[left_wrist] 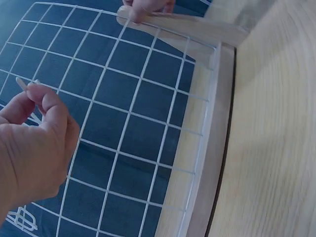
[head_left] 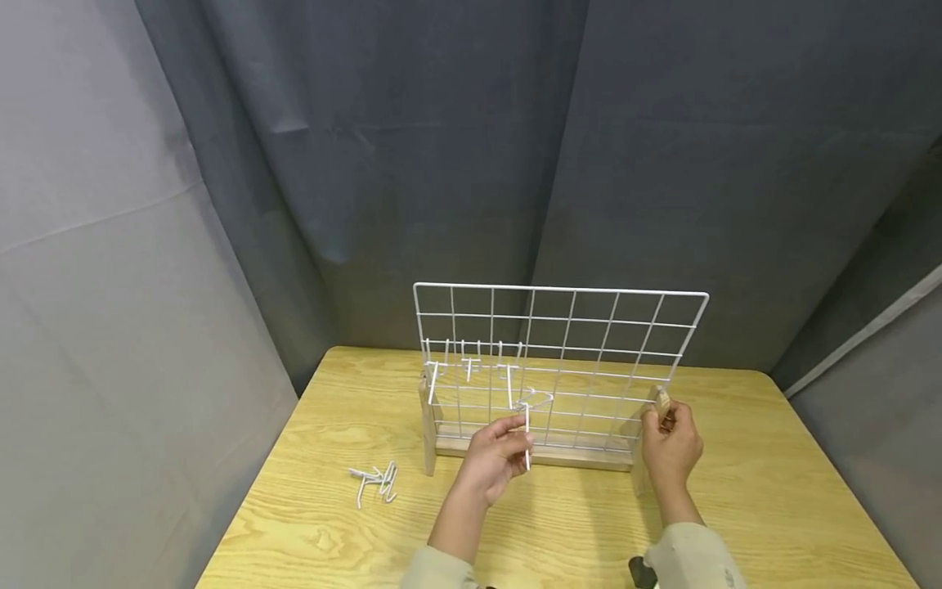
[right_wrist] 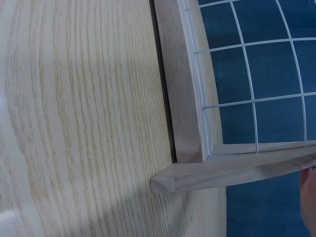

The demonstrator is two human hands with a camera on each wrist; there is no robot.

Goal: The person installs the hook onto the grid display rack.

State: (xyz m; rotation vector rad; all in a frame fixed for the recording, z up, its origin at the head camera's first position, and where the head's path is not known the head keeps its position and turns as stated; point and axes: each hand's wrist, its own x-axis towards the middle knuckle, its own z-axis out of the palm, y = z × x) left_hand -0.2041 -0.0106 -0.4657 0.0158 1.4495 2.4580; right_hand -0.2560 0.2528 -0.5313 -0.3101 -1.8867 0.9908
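Note:
My left hand pinches a white wire hook in front of the middle of a white wire grid panel. In the left wrist view, the thumb and fingertips of the left hand meet on the hook's tip. The panel stands upright in a wooden base. My right hand grips the top of the base's right side post; only its edge shows in the right wrist view. Several white hooks hang on the panel's left part.
A small pile of white hooks lies on the wooden table, left of the stand. Dark curtains hang behind the table. A small black object sits near the right sleeve.

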